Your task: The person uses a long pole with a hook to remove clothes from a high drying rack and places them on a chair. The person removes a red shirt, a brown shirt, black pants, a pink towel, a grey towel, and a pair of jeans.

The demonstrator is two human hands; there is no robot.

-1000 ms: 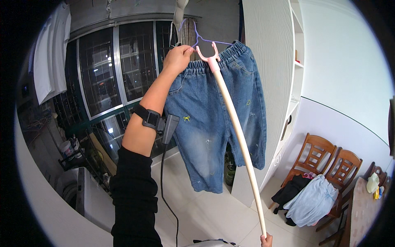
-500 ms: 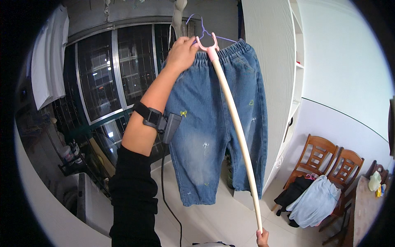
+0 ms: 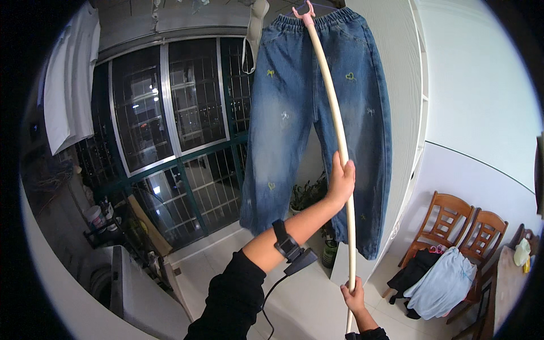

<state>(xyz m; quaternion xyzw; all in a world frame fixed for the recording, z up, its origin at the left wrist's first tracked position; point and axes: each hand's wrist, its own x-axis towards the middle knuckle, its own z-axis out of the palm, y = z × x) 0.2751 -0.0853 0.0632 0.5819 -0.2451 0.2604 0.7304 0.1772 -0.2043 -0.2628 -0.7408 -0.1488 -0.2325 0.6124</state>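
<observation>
My left hand [image 3: 341, 182] is closed around the middle of a cream clothes pole [image 3: 331, 93]. Lower down, my right hand [image 3: 355, 296] grips the same pole. A pink forked head [image 3: 306, 14] tops the pole, at the waistband of blue jeans [image 3: 286, 119] with an elastic waist and small embroidered bows and hearts. The jeans hang raised in front of me on a purple hanger [image 3: 324, 5], mostly cut off by the top edge. The pole runs in front of the jeans. On my left forearm sits a black strapped device [image 3: 290, 245] with a cable.
Barred windows [image 3: 170, 107] stand behind, with a white cloth [image 3: 71, 79] hanging at the left. A washing machine [image 3: 139, 289] is at the lower left. Potted plants [image 3: 306, 195] show behind the jeans. At right, wooden chairs [image 3: 447, 218] hold a light blue garment [image 3: 441, 283] and a black one.
The jeans and hanger have risen with the pole's fork. My left hand has left the hanger and come down onto the pole. My right hand has moved up into fuller view.
</observation>
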